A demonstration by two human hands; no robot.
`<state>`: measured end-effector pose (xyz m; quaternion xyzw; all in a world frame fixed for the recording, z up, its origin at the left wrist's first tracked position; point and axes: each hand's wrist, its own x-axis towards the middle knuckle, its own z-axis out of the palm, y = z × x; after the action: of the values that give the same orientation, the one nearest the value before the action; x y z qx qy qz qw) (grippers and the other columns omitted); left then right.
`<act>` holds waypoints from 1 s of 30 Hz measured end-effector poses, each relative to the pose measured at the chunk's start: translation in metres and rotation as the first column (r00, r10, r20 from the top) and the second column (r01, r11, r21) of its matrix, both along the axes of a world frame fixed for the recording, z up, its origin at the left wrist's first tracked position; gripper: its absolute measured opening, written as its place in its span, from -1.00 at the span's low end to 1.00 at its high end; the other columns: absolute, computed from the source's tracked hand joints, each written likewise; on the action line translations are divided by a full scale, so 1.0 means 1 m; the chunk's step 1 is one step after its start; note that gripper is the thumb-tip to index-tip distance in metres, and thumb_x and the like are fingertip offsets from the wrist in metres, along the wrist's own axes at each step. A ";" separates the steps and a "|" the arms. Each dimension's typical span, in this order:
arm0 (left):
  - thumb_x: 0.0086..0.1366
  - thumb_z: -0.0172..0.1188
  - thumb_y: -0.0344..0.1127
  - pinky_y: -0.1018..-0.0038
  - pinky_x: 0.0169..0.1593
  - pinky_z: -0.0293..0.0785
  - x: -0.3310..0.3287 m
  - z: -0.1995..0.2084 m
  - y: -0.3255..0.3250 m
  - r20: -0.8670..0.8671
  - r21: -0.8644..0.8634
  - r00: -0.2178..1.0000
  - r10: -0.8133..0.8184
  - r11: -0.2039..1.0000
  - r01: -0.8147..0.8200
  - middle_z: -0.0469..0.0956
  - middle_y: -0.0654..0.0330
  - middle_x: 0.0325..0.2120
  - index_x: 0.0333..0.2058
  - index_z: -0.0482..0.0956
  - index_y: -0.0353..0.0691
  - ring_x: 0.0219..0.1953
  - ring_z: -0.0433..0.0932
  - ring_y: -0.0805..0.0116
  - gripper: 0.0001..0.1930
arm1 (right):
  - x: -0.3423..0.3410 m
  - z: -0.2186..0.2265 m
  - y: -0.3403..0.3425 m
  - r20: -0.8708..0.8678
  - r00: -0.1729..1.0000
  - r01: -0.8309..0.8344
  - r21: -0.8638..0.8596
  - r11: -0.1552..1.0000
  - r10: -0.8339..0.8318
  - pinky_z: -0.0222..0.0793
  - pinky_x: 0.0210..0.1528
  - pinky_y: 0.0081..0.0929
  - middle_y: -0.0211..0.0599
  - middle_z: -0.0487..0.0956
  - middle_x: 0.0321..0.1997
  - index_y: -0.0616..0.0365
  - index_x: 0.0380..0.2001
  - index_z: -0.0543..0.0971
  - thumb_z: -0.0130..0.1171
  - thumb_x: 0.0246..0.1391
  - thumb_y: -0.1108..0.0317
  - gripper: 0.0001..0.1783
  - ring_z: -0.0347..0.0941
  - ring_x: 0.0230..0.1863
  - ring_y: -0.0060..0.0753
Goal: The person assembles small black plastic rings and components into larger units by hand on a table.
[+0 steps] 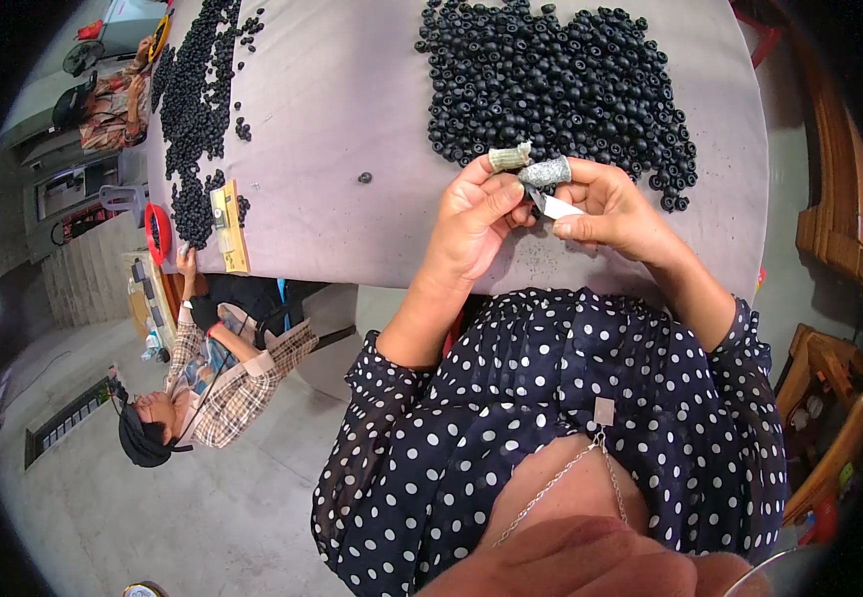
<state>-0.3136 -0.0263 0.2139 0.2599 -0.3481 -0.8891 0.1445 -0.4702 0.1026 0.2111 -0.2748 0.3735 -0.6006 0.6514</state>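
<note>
My left hand (473,221) is closed in a pinch above the table's near edge, with a greenish-grey wrap (509,156) on its forefinger. What its fingertips hold is mostly hidden; a bit of a small dark piece shows. My right hand (616,211) grips a small blade with a white handle (559,207), its grey tip against the left fingertips. Grey speckled tape (546,171) wraps the right forefinger. Just beyond both hands spreads a large pile of small round black pieces with holes (561,85).
A grey-covered table (322,119) bears another long heap of black pieces (193,109) on the left. One loose black piece (365,178) lies between. A co-worker (232,388) sits at the left by a red-rimmed basket (158,234); another person (113,109) is farther off. Wooden chairs (825,408) stand right.
</note>
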 end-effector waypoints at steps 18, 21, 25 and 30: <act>0.23 0.18 -0.47 0.44 -0.30 0.55 -0.006 -0.004 0.003 -0.045 0.046 0.999 -0.027 0.999 0.029 0.51 0.21 -0.42 0.01 0.37 -0.25 -0.45 0.47 0.47 -0.63 | -0.005 -0.018 -0.002 0.111 0.994 0.004 0.082 0.997 -0.013 0.04 -0.68 -0.84 -0.43 0.60 -0.38 0.19 -0.06 0.50 0.25 0.01 0.42 -0.62 0.27 -0.63 -0.84; 0.23 0.18 -0.47 0.45 -0.31 0.54 -0.006 -0.005 0.000 -0.050 0.085 0.999 -0.013 0.996 0.017 0.51 0.21 -0.43 0.01 0.36 -0.24 -0.45 0.48 0.46 -0.63 | -0.002 -0.009 -0.001 0.081 0.996 0.015 0.078 0.997 -0.021 0.04 -0.68 -0.83 -0.44 0.60 -0.37 0.18 -0.04 0.48 0.26 0.00 0.43 -0.60 0.27 -0.64 -0.84; 0.23 0.18 -0.46 0.51 -0.34 0.48 -0.006 -0.002 -0.002 -0.052 0.073 0.998 -0.027 0.997 0.031 0.53 0.19 -0.42 0.02 0.36 -0.22 -0.45 0.48 0.44 -0.63 | -0.003 -0.005 0.000 0.083 0.996 -0.009 0.008 1.000 0.009 0.06 -0.67 -0.83 -0.45 0.60 -0.35 0.18 -0.03 0.45 0.30 -0.04 0.45 -0.54 0.31 -0.58 -0.84; 0.23 0.18 -0.45 0.53 -0.35 0.43 -0.004 -0.005 0.000 -0.065 0.111 0.997 -0.032 0.993 0.039 0.54 0.17 -0.39 0.02 0.36 -0.23 -0.45 0.47 0.43 -0.62 | 0.000 -0.004 -0.001 0.039 0.999 0.011 0.005 1.000 -0.011 0.08 -0.67 -0.83 -0.46 0.60 -0.37 0.19 -0.04 0.45 0.32 -0.07 0.45 -0.53 0.31 -0.58 -0.82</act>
<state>-0.3179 -0.0258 0.2091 0.2332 -0.2975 -0.9174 0.1245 -0.4706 0.1016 0.2076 -0.2597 0.3637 -0.6085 0.6558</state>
